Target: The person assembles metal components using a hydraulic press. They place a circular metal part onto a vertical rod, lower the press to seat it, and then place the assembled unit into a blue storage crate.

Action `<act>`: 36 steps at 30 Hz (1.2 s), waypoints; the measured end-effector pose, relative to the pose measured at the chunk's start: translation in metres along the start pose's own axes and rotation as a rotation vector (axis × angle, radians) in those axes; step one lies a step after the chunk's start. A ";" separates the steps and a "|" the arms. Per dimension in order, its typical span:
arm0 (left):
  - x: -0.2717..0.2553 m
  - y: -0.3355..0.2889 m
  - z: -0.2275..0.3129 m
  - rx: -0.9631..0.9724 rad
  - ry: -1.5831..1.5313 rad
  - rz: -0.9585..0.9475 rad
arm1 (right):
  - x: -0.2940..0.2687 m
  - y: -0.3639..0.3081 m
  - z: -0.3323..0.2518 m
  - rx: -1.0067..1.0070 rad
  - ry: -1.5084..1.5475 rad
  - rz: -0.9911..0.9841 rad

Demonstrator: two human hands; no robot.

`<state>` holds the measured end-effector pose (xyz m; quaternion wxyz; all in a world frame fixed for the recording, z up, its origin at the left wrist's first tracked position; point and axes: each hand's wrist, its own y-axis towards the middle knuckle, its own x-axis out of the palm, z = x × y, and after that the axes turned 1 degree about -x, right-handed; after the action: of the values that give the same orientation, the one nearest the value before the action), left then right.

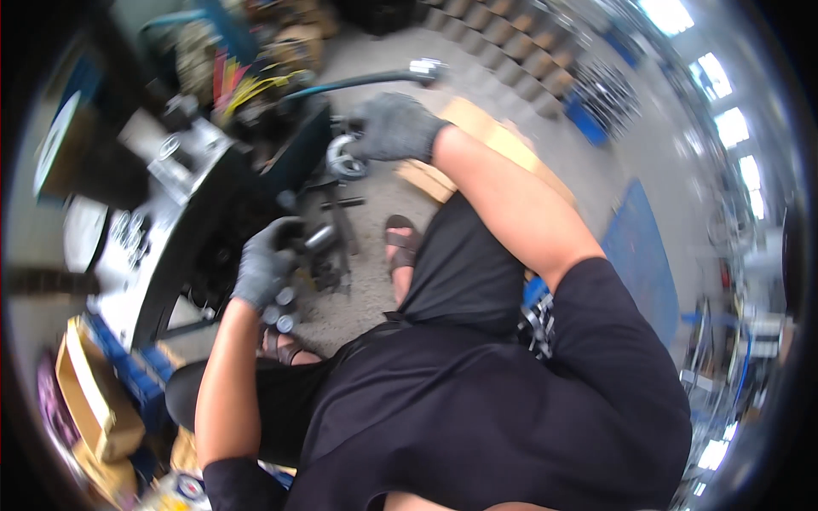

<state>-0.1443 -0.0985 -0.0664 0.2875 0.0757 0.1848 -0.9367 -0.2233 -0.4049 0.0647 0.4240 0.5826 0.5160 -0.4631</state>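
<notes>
My right hand [396,128], in a grey work glove, is closed on a shiny metal ring [347,159], held out above the floor. Lower and to the left, my left hand [268,262], in a matching glove, has its fingers curled round a short metal cylinder [320,238] that sticks out past the fingertips. Motion blur hides the exact grip. Several small metal cylinders [281,313] show just below the left hand. Beyond that hand is a dark T-shaped tool or handle [342,204].
A metal-topped bench [141,277] with small metal parts [129,232] stands at my left. A blue-handled bar [358,81] juts across ahead. Wooden boards [477,128] lie beneath my right arm. Farther off are stacked brown cylinders [511,51] and a blue bin [588,123]. An open cardboard box [94,396] sits lower left.
</notes>
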 end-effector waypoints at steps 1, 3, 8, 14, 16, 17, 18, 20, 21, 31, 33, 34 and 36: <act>0.004 0.002 0.005 -0.004 -0.043 0.004 | -0.003 -0.003 0.017 -0.016 0.064 0.041; 0.005 -0.001 0.005 -0.013 -0.130 0.026 | -0.024 -0.014 0.033 0.044 -0.065 0.024; 0.012 0.008 -0.002 0.087 -0.119 0.020 | -0.067 -0.103 0.109 0.061 -0.059 0.255; 0.021 0.019 -0.034 0.097 0.198 -0.028 | -0.096 -0.253 0.146 0.441 0.470 0.428; 0.035 0.011 -0.021 0.085 0.258 -0.094 | -0.099 -0.302 0.163 0.334 -0.218 0.330; 0.039 0.010 -0.022 0.090 0.311 -0.125 | -0.093 -0.330 0.169 0.416 -0.170 0.332; 0.040 0.009 -0.026 0.095 0.364 -0.155 | -0.085 -0.358 0.172 0.496 -0.119 0.335; 0.039 0.011 -0.048 0.095 0.382 -0.178 | -0.070 -0.405 0.174 0.682 0.027 0.283; 0.038 0.010 -0.054 0.094 0.392 -0.183 | -0.063 -0.419 0.168 0.788 0.051 0.245; 0.045 -0.008 -0.034 0.015 0.781 -0.321 | 0.002 -0.517 0.125 1.092 0.197 0.154; 0.044 -0.008 -0.036 0.032 0.799 -0.322 | 0.025 -0.534 0.116 0.879 -0.042 0.061; 0.043 -0.008 -0.036 0.038 0.798 -0.325 | 0.034 -0.532 0.107 0.747 -0.206 -0.034; 0.041 -0.008 -0.042 0.046 0.794 -0.330 | 0.045 -0.518 0.075 0.738 -0.138 -0.478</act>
<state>-0.1812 -0.0968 -0.1124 0.0387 0.4064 0.2696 -0.8722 -0.7442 -0.4129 -0.0035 0.1022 0.5269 0.4068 -0.7392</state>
